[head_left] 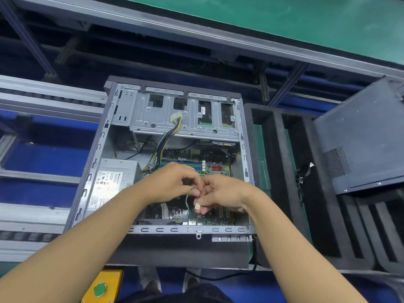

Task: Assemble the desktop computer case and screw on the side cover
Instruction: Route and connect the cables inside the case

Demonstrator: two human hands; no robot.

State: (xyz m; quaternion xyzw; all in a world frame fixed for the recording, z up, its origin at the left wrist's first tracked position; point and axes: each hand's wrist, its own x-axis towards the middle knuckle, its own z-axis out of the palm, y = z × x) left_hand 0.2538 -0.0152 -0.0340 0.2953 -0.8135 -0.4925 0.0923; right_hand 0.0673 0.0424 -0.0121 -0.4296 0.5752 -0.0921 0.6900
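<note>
The open computer case (91, 171) lies on its side before me, its motherboard (209, 169), grey power supply (113, 180) and drive cage (166, 119) exposed. Both hands hover over the board's middle. My left hand (172, 182) pinches a thin multicoloured fan cable (187, 200) with curled fingers. My right hand (220, 195) pinches the cable's small white connector (197, 206) between thumb and fingertips. The dark side cover (360, 145) leans tilted at the right, apart from the case.
A black foam tray (282, 171) with long slots sits right of the case and holds a loose cable bundle (302, 173). A yellow box with a green button (100, 288) is at the near edge. Conveyor rails (43, 99) run at the left.
</note>
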